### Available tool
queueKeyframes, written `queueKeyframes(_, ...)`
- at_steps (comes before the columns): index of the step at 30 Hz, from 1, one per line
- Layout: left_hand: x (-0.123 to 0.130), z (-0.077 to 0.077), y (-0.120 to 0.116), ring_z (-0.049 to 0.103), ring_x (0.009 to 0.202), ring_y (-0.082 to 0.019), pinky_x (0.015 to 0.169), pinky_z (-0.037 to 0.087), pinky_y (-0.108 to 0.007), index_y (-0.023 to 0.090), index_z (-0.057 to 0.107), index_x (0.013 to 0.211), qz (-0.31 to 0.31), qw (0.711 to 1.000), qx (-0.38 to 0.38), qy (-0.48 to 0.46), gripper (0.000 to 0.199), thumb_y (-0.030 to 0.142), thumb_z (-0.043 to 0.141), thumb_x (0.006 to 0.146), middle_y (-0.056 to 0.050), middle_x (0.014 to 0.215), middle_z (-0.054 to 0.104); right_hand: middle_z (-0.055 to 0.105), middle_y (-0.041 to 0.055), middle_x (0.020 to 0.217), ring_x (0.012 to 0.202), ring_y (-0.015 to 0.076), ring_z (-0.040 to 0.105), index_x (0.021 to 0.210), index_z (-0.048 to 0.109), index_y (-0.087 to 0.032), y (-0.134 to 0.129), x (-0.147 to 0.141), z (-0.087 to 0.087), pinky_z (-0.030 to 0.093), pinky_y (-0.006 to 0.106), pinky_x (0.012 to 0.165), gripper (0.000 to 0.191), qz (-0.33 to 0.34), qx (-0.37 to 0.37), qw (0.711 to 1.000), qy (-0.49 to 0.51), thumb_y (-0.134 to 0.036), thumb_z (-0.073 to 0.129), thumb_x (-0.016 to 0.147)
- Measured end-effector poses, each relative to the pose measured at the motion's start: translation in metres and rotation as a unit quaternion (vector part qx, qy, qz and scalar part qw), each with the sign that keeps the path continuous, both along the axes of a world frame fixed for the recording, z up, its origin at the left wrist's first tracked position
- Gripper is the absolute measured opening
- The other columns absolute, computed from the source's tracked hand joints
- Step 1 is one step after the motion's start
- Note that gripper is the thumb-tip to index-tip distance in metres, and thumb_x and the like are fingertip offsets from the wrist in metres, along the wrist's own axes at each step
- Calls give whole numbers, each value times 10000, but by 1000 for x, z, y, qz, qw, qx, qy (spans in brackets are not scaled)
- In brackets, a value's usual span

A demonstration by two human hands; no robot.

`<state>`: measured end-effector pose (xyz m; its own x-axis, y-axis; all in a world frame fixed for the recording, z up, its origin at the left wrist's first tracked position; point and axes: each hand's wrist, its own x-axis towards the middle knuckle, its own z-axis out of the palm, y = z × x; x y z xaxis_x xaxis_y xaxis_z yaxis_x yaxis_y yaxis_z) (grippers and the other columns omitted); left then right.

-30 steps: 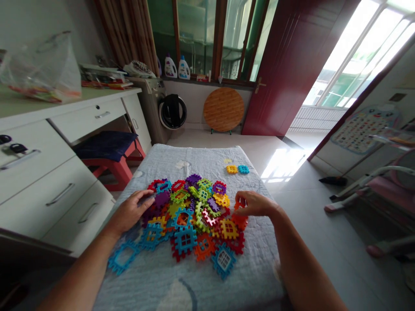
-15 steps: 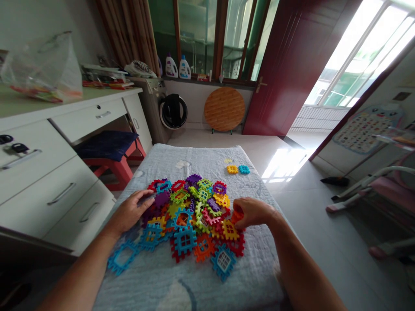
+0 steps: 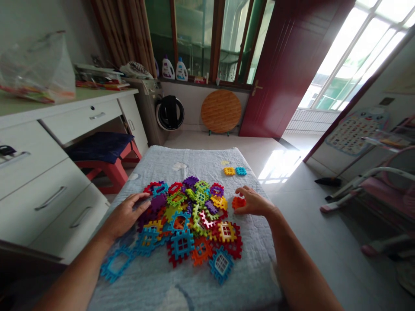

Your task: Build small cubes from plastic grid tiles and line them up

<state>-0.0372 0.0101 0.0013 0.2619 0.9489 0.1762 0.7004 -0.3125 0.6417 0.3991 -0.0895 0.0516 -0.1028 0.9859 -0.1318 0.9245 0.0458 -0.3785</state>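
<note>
Orange-red plastic piece (image 3: pixel 239 203) pinched, as it seems, between the thumb and fingers of the right hand (image 3: pixel 256 202), just beyond the heap's edge on that side. Cannot tell if fully lifted or partly resting on the cloth-covered bench (image 3: pixel 194 157). Between both hands, heaped loosely, many notched pieces (image 3: pixel 182 244) in blue, green, purple, red and yellow, overlapping one another.

Left hand (image 3: pixel 126 215) well apart from the right one, with fingers loosely bent, not closed on anything visible; near its fingertips, a purple piece (image 3: pixel 158 201). Closer to the body than the left hand, beside its forearm, a blue frame piece (image 3: pixel 130 254). Farther forward than the right hand, side by side, a small yellow piece (image 3: pixel 229 171) and a small blue piece (image 3: pixel 241 171).

By judgement, now at the step of separating one single piece from the heap. For the next move, necessary to keep the pinch firm, to raise carefully without catching notches of neighbours, and to leave the opposite edge reachable for the left hand.
</note>
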Motion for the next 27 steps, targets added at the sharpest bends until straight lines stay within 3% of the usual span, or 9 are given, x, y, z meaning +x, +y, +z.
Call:
queueKeyframes(6,-1,-1,2,600,1095,-265,1003,442,-378,214,625,1086,-4,1000,13,2,533,622,503,766,-77,1161,657,567,75,1008,859,195,538,1059,584,-166,0,3,-2,414,317,814,496,18,7,1000,-16,-339,734,619)
queueKeyframes(13,-1,-2,2,618,1070,-266,977,466,-371,221,639,1072,2,1000,24,8,538,632,501,754,-67,1140,670,602,51,879,779,179,540,970,600,-172,4,10,0,387,280,704,377,-30,56,997,-33,-424,665,696)
queueKeyframes(16,-1,-3,2,616,1072,-269,980,464,-372,221,635,1074,0,1000,24,6,541,636,499,755,-68,1143,668,594,51,862,766,176,536,904,592,-173,3,14,0,380,277,689,369,-60,76,994,-42,-465,663,690)
queueKeyframes(19,-2,-3,2,609,1082,-268,993,453,-374,214,630,1080,-2,1000,20,4,541,631,499,762,-74,1152,661,587,54,894,768,171,533,856,588,-180,2,10,-3,378,268,685,370,-34,60,997,-43,-471,693,653)
queueKeyframes(27,-1,-3,2,623,1051,-263,956,479,-361,226,638,1067,0,1000,26,1,546,649,498,752,-68,1129,674,578,47,892,748,167,513,918,579,-174,2,-4,-6,363,258,650,414,-20,29,998,-58,-433,713,623)
